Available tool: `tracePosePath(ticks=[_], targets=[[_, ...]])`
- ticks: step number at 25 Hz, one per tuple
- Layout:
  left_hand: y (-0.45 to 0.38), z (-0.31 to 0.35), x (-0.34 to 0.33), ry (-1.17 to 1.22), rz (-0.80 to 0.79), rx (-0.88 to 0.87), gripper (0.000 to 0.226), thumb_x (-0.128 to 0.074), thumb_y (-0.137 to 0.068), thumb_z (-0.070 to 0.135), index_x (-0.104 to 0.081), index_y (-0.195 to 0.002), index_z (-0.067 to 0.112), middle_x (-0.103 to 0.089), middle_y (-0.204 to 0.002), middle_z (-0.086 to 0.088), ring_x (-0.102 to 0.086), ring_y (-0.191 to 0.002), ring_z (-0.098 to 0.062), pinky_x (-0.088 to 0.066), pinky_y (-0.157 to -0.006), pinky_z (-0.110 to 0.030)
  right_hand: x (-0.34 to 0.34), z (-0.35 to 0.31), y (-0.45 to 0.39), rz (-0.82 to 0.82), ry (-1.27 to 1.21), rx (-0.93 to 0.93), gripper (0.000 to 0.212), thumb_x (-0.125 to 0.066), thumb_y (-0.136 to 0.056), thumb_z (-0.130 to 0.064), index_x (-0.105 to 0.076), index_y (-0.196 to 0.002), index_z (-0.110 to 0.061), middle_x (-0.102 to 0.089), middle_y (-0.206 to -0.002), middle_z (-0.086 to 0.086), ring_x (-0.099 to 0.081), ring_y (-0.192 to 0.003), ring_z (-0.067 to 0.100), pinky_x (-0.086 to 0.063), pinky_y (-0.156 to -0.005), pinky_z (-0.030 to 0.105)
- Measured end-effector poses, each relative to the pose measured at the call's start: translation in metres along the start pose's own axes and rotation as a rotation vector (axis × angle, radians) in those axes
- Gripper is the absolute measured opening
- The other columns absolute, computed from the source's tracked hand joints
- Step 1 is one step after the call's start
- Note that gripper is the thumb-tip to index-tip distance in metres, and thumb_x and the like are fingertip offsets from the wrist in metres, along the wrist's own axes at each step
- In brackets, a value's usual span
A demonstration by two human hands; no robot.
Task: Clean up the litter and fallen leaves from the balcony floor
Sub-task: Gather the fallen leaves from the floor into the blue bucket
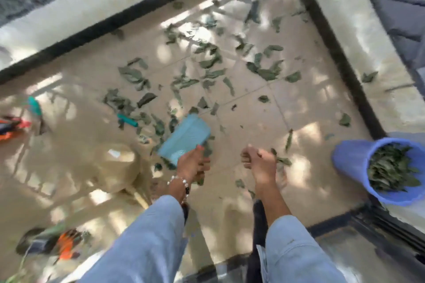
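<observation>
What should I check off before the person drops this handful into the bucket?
1. Right hand closed on leaves: ok, a few stick out of the grip.
2. Left hand holding the blue card: ok.
3. Bucket within reach at the right: ok, judging by its place beside the right hand.
4. Room left in the bucket: ok, leaves sit below the rim.
5. Floor cleared: not ok, many leaves remain.
6. Bucket steady: cannot tell, it looks tilted.
</observation>
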State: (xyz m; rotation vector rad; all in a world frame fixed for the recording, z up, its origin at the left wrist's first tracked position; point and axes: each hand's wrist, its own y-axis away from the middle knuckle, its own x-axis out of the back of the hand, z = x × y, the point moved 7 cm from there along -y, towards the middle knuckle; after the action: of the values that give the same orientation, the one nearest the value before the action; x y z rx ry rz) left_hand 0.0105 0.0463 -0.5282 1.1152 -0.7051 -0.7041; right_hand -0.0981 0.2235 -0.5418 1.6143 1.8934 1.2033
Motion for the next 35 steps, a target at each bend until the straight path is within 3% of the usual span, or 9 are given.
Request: tracePosePath(ticks=[4,8,12,20,24,26,29,32,35], targets=[[-0.028,-0.041,0.163,0.075,0.135,0.05,0.026,-0.048,-0.099,0.036,-0.061,-0.102,0.014,-0.067,-0.082,-0.005,-0.06,-0.057,-0.016,-0.041,-0.054,-0.022,-0.139,0.024,0.039,-0.21,0.55,0.169,0.029,-0.062,-0.083,-0.034,-0.066,-0.065,-0.012,-0.067,-0.064,0.004,-0.064,-0.066,0.023,-0.049,-0.066,0.033],[-0.05,-0.075,0.261,0.036,0.22,0.034,0.023,-0.05,-0.099,0.02,-0.066,-0.105,0.006,-0.07,-0.086,-0.012,-0.061,-0.062,-0.019,-0.044,-0.043,-0.019,-0.226,0.05,0.06,-0.352,0.851,0.254,0.013,-0.065,-0.087,-0.016,-0.068,-0.077,-0.008,-0.067,-0.073,0.003,-0.06,-0.072,0.019,-0.035,-0.061,0.024],[-0.075,-0.111,0.314,-0.048,0.234,0.024,0.018,-0.053,-0.096,0.018,-0.068,-0.102,0.011,-0.072,-0.099,-0.015,-0.067,-0.089,-0.031,-0.053,-0.075,-0.036,-0.293,0.064,0.072,-0.442,0.948,0.282,0.008,-0.064,-0.085,-0.006,-0.072,-0.088,-0.005,-0.072,-0.087,0.01,-0.062,-0.081,0.02,-0.036,-0.066,0.019],[-0.174,-0.195,0.296,0.068,0.2,0.11,0.019,-0.05,-0.095,0.008,-0.068,-0.101,0.013,-0.07,-0.097,-0.013,-0.063,-0.084,-0.028,-0.049,-0.075,-0.034,-0.395,0.184,0.011,-0.841,1.477,0.283,0.041,-0.043,-0.093,-0.001,-0.052,-0.133,-0.002,-0.053,-0.136,0.017,-0.049,-0.126,0.03,-0.034,-0.102,0.026],[-0.24,-0.219,0.269,-0.042,0.179,0.076,0.029,-0.049,-0.094,0.01,-0.069,-0.113,0.018,-0.065,-0.12,-0.007,-0.06,-0.111,-0.027,-0.047,-0.1,-0.033,-0.401,0.236,-0.056,-0.679,1.707,0.27,0.043,-0.048,-0.092,-0.008,-0.041,-0.134,0.002,-0.045,-0.136,0.022,-0.045,-0.125,0.035,-0.038,-0.102,0.036],[-0.266,-0.227,0.26,0.025,0.177,0.092,0.03,-0.048,-0.094,0.01,-0.068,-0.114,0.02,-0.063,-0.123,-0.006,-0.058,-0.113,-0.025,-0.045,-0.104,-0.031,-0.409,0.251,-0.073,-0.574,1.779,0.436,0.049,-0.051,-0.09,-0.004,-0.036,-0.136,0.001,-0.041,-0.136,0.023,-0.043,-0.124,0.037,-0.038,-0.102,0.039],[-0.297,-0.24,0.252,0.113,0.194,0.121,0.029,-0.048,-0.091,0.007,-0.07,-0.105,0.02,-0.065,-0.118,-0.007,-0.061,-0.112,-0.027,-0.046,-0.102,-0.034,-0.438,0.283,-0.069,-0.696,1.902,0.839,0.058,-0.043,-0.094,-0.003,-0.024,-0.147,-0.012,-0.021,-0.149,0.021,-0.02,-0.138,0.041,-0.033,-0.107,0.049],[-0.322,-0.259,0.246,0.255,0.192,0.152,0.026,-0.053,-0.084,0.007,-0.072,-0.098,0.02,-0.068,-0.114,-0.018,-0.064,-0.107,-0.037,-0.051,-0.096,-0.049,-0.449,0.314,-0.085,-0.831,2.071,0.958,0.055,-0.036,-0.1,-0.017,-0.016,-0.149,-0.033,0.01,-0.158,0.006,0.01,-0.143,0.044,-0.021,-0.106,0.067],[-0.335,-0.277,0.246,0.444,0.222,0.275,0.022,-0.055,-0.073,0.012,-0.073,-0.065,0.021,-0.069,-0.077,-0.015,-0.064,-0.073,-0.033,-0.05,-0.072,-0.037,-0.442,0.313,-0.095,-0.849,2.034,1.139,0.043,-0.037,-0.099,-0.011,-0.036,-0.142,-0.012,-0.017,-0.153,0.017,-0.012,-0.139,0.048,-0.038,-0.1,0.062]])
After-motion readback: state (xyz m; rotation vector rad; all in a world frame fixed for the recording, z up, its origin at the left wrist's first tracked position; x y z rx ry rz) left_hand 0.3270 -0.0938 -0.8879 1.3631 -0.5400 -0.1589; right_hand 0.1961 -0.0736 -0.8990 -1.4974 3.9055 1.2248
